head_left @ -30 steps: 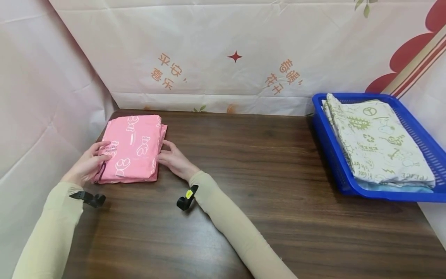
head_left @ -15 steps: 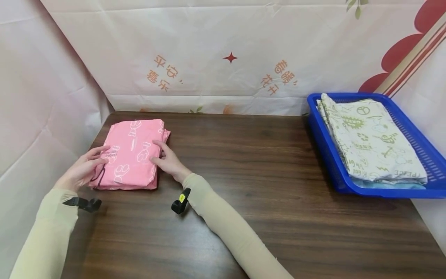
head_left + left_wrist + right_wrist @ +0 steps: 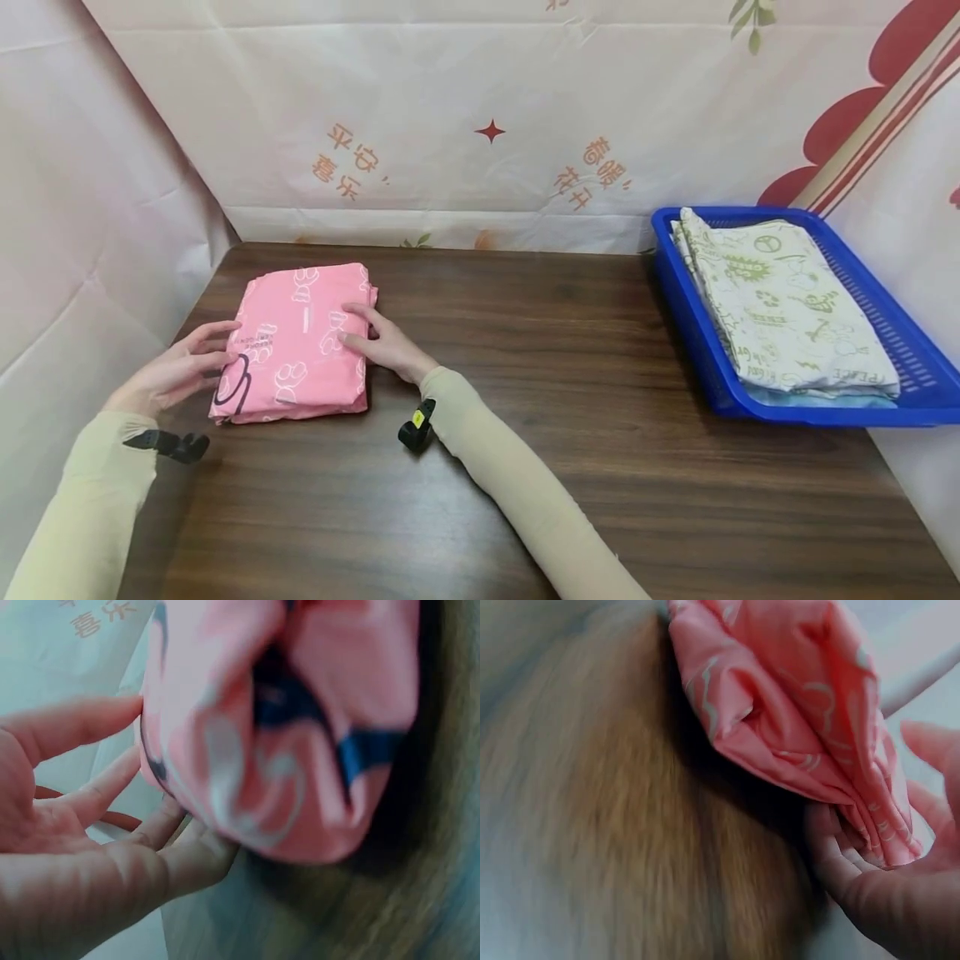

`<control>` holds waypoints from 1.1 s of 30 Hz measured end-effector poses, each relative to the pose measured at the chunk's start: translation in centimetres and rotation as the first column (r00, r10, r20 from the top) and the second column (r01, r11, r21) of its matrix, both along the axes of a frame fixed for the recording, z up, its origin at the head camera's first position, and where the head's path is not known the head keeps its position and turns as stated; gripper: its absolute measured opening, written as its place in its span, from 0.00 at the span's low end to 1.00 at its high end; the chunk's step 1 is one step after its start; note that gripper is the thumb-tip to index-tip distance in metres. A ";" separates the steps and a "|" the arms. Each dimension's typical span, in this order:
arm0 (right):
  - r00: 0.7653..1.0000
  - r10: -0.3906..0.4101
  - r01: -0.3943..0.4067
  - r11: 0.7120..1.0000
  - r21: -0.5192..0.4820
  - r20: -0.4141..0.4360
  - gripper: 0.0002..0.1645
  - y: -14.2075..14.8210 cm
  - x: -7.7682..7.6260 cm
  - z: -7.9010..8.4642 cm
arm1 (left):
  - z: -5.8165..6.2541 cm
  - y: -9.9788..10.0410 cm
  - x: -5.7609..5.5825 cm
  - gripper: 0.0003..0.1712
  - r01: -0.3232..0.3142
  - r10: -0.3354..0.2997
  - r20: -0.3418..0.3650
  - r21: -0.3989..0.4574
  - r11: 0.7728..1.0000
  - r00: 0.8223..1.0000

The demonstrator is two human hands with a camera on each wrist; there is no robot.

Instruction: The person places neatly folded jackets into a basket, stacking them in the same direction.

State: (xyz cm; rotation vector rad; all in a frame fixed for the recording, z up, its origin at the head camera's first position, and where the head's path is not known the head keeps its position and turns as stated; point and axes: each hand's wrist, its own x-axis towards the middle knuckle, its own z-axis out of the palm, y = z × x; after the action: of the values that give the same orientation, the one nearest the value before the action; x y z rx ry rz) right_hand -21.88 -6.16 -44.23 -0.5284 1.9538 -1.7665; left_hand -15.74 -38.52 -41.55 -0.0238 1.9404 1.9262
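Note:
A folded pink cloth (image 3: 307, 342) with white printed figures and a dark line drawing lies at the left of the table in the head view. My right hand (image 3: 390, 343) grips its right side, two digits over the top and other fingers curled beneath the folds (image 3: 802, 742) in the right wrist view. At the left edge, my left hand (image 3: 176, 367) touches the cloth with extended fingertips. From the left wrist, its lower fingers (image 3: 199, 851) are seen reaching under the rounded end of the cloth (image 3: 285, 787).
A blue plastic basket (image 3: 693, 350) stands at the right, holding a folded white cloth (image 3: 795, 308) with green print over a light blue one (image 3: 817, 398). Brown wood-grain tabletop (image 3: 517, 358) lies between. Pale printed sheets (image 3: 420, 83) hang behind and at the sides.
The pink cloth has shifted right, and its near left corner shows more of the dark drawing. My right hand moved from the cloth's side edge to a hold reaching over its top.

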 end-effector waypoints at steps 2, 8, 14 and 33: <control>0.999 0.033 -0.030 0.997 0.064 -0.043 0.36 0.6 0.0 0.0 | -0.1 0.4 0.0 0.31 0.018 -0.018 0.004 -0.030 0.999 1.000; 0.995 0.088 -0.083 0.990 0.117 -0.045 0.39 2.9 -0.3 0.0 | -0.2 2.1 0.1 0.37 0.067 -0.067 -0.007 -0.054 0.996 0.998; 0.993 0.106 -0.099 0.985 0.142 -0.044 0.39 5.7 -0.5 0.1 | -0.3 4.5 0.1 0.36 0.080 -0.081 -0.051 -0.023 0.997 0.995; 0.998 0.064 -0.064 0.998 0.030 -0.009 0.37 14.5 -2.0 1.5 | 0.4 12.7 -1.4 0.41 0.050 -0.051 -0.083 -0.019 0.999 0.995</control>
State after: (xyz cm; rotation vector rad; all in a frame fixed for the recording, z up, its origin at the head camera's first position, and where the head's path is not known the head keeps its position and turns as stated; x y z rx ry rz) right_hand -23.86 8.30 -42.74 -0.5844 1.9451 -1.6964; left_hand -17.16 -25.86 -41.20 0.1019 1.9914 1.9064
